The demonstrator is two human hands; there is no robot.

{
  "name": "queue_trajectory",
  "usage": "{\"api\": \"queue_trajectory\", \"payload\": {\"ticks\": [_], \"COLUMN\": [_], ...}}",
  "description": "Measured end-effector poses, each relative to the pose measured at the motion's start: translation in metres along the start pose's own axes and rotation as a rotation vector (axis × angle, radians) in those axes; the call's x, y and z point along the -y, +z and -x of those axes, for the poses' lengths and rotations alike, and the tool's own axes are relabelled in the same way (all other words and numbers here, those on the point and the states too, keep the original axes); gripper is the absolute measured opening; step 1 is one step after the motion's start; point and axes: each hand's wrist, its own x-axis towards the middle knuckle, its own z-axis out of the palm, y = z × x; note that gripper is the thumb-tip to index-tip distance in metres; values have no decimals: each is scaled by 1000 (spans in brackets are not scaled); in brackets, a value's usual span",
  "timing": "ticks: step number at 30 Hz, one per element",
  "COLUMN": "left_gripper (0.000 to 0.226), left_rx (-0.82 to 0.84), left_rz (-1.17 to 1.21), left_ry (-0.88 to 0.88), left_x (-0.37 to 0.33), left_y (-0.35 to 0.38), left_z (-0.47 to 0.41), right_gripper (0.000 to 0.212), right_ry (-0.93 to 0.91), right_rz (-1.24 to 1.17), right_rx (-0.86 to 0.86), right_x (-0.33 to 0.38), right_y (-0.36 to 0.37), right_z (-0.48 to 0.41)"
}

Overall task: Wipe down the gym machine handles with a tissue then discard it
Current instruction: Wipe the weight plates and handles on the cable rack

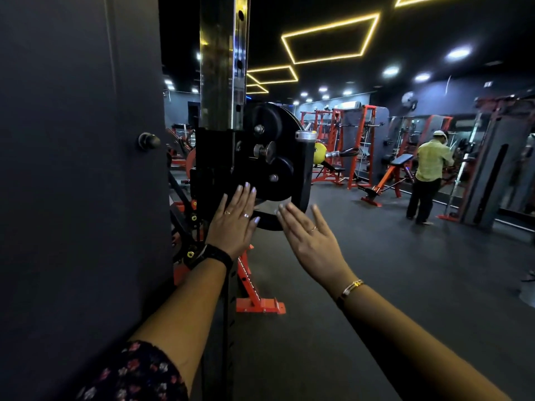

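Floral fabric at the bottom edge: that's the sleeve (136, 371) on our left arm, and both forearms stretch out ahead. The left hand (236, 218) is flat, fingers straight, laid at the side of the black pulley block (269, 157); whether it touches, we cannot tell. The right hand (307, 235) is flat and empty too, fingertips just under the block's lower edge. One palm on each side, so we read this as steadying or feeling out, not a wipe. No tissue shows in either hand or anywhere around, and no handle is plain to us, so wiping looks not yet begun. Above, the chrome post (221, 68) carries the block. Far off, orange benches (388, 180) and a person in yellow (431, 160).
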Motion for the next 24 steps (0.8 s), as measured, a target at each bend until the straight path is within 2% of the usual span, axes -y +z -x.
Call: {"api": "queue_trajectory", "payload": {"ticks": [7, 11, 14, 19, 21, 24], "left_gripper": [65, 76, 85, 72, 72, 75], "left_rx": [62, 52, 61, 45, 35, -2], "left_rz": [41, 56, 15, 2, -27, 38], "left_ry": [24, 17, 4, -21, -8, -37], "left_x": [4, 3, 1, 0, 0, -1], "left_y": [3, 6, 5, 1, 3, 5], "left_z": [9, 11, 10, 9, 10, 10], "right_gripper": [48, 53, 58, 61, 60, 56], "right_ry": [86, 152, 178, 279, 263, 143], "right_rz": [129, 115, 33, -16, 1, 28], "right_rx": [-36, 19, 129, 265, 292, 272], "right_x": [-38, -3, 37, 75, 77, 63], "right_y": [-16, -15, -14, -7, -4, -1], "right_z": [-34, -17, -12, -49, -56, -38]}}
